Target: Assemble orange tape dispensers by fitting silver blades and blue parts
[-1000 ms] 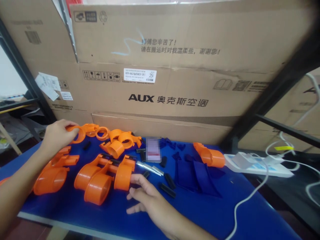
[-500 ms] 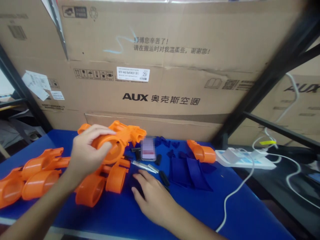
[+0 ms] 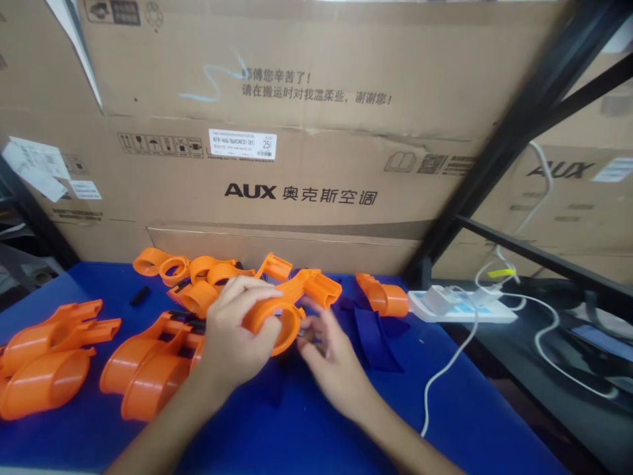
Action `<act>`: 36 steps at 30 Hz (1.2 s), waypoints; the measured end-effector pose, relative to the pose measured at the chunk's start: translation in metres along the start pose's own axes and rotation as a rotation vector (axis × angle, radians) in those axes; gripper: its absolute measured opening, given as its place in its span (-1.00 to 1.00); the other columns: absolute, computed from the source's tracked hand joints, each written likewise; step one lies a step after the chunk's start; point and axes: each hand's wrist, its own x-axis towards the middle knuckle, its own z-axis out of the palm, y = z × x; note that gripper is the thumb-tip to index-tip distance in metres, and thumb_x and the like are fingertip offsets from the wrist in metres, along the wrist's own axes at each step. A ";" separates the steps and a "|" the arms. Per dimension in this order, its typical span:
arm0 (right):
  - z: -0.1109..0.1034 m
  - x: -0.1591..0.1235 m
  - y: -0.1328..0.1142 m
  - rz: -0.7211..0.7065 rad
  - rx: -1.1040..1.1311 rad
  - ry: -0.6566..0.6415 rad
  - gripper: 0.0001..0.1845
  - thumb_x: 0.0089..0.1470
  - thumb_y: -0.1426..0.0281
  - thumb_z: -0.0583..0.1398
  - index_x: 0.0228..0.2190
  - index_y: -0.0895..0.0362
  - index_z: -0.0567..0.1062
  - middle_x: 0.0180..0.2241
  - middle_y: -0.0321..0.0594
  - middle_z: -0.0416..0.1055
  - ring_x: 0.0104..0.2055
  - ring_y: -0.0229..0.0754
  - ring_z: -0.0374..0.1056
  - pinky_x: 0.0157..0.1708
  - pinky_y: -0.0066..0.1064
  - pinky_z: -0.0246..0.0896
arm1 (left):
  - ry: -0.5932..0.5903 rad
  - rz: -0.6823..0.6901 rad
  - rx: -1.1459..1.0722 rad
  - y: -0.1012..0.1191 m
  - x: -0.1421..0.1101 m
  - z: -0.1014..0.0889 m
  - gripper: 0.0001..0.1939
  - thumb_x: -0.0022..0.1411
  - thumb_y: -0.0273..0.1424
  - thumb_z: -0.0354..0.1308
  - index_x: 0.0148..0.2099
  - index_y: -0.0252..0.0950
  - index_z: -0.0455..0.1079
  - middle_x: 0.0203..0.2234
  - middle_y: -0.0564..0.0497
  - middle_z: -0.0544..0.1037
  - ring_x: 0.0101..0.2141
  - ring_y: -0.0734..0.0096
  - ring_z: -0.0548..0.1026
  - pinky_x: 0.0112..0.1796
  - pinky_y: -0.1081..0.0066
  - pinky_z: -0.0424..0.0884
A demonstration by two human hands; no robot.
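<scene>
Shifted rightward, the orange piece (image 3: pixel 293 289) is gripped by the left hand (image 3: pixel 238 331); whether the curled right hand (image 3: pixel 334 367) beside it grips anything is unclear.

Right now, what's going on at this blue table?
The person's left hand holds an orange ringed part above the blue table. The right hand is close beside it, fingers curled; whether they touch it is unclear. More orange parts lie to the left, with dark blue pieces and a white power strip to the right.
</scene>
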 end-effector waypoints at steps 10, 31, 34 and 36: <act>-0.020 0.032 -0.016 0.338 0.572 0.100 -0.65 0.17 0.29 0.27 -0.02 0.13 0.44 -0.54 -0.28 0.48 -0.55 -0.24 0.42 -0.59 -0.53 0.33 | -0.254 0.051 -0.006 0.010 -0.044 -0.010 -0.49 0.16 -0.36 0.38 0.16 -0.24 0.45 -0.07 -0.15 0.55 -0.04 0.11 0.54 -0.01 0.08 0.55; -0.040 0.034 0.003 0.395 0.654 0.155 -0.71 -0.02 0.39 0.27 -0.18 0.09 0.55 -0.41 -0.21 0.59 -0.58 -0.27 0.39 -0.70 -0.56 0.23 | -0.168 0.276 0.270 -0.029 -0.118 -0.053 -0.55 0.16 -0.53 0.37 0.10 -0.17 0.50 -0.12 -0.10 0.62 -0.13 0.14 0.64 -0.12 0.22 0.67; -0.041 0.035 0.004 0.376 0.618 0.140 -0.71 -0.03 0.37 0.27 -0.19 0.08 0.54 -0.41 -0.21 0.58 -0.59 -0.23 0.39 -0.73 -0.51 0.21 | -0.177 0.254 0.308 -0.034 -0.116 -0.054 -0.54 0.17 -0.50 0.39 0.12 -0.16 0.49 -0.12 -0.10 0.62 -0.12 0.12 0.64 -0.12 0.22 0.67; -0.041 0.035 0.004 0.385 0.630 0.147 -0.71 -0.02 0.38 0.26 -0.18 0.08 0.54 -0.40 -0.21 0.58 -0.59 -0.24 0.39 -0.74 -0.52 0.19 | -0.176 0.233 0.311 -0.038 -0.116 -0.055 -0.55 0.18 -0.51 0.38 0.11 -0.18 0.50 -0.12 -0.10 0.62 -0.11 0.12 0.63 -0.11 0.22 0.67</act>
